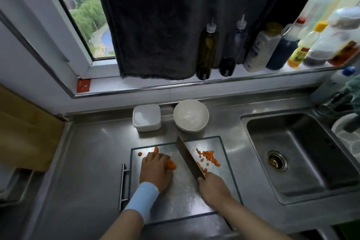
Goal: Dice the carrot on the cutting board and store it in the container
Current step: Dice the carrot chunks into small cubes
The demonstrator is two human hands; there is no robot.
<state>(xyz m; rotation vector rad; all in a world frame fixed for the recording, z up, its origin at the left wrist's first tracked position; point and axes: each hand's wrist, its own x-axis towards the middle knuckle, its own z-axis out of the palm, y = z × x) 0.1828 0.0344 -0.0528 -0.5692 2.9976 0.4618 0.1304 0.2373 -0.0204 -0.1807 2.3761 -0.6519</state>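
Pinned the carrot stub (171, 165) to the steel cutting board (185, 200) with the left grip (155, 167), curled over it, only the cut orange end showing on the right side. Held the cleaver (190, 157) in the right grip (212, 187), wrapped round the handle at the near end of the blade. Had the blade just right of the stub, apart from it, no contact seen; edge on the board or just above, couldn't tell. Ran the blade line near-right to far-left. Judged the stub's long axis as roughly left-to-right, across the blade line; mostly hidden under the hand, so low confidence. Key relation: found the stub left of the blade, between blade face and left grip, far nearer the left grip than the right. Judged the next cut as needing the cleaver shifted left onto the exposed end, with the left grip drawn back along the stub first. Had the diced carrot (208, 157) in a loose pile on the board right of the blade, a few bits close against the blade face. Spotted a tapered carrot end (156, 149) and a small round slice (139, 154) at the board's far-left corner, just beyond the left grip. Saw no carrot in the square white container (147, 117), beyond the board on the steel desk (87, 161), just beside a white bowl (191, 116); well apart from the dice pile. Judged dicing partway through, storing not started
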